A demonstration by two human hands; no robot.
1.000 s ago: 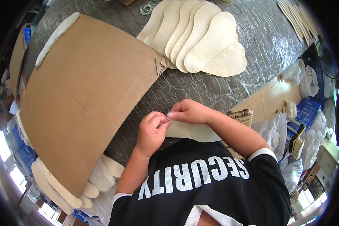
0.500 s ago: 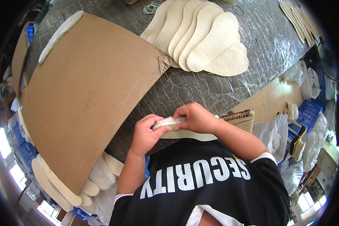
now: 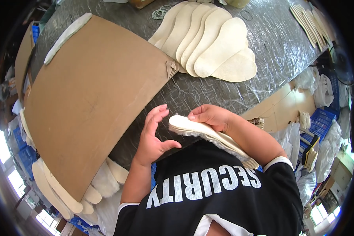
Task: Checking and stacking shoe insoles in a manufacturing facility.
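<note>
A cream insole (image 3: 198, 127) with fuzzy grey-white fleece along its lower edge is held in my right hand (image 3: 214, 117). It looks layered, perhaps more than one insole together. The thumb lies on its smooth face, and its far end reaches under my right forearm. Just left of the insole's tip, my left hand (image 3: 153, 135) is open, thumb and fingers spread apart, touching nothing. Beyond both hands, several cream insoles (image 3: 220, 47) lie fanned out on the dark, shiny table cover (image 3: 177, 92).
A large brown cardboard sheet (image 3: 90, 94) covers the table's left side, with a fleece strip (image 3: 69, 37) at its far edge. More insoles (image 3: 53, 188) stick out below it. Stacked strips (image 3: 308, 23) lie far right. Blue crates (image 3: 322, 120) and plastic bags (image 3: 289, 139) stand at right.
My left hand has let go of the insole and opened, moving slightly left. The insole, pinched edge-on between both hands before, now shows its smooth face in my right hand.
</note>
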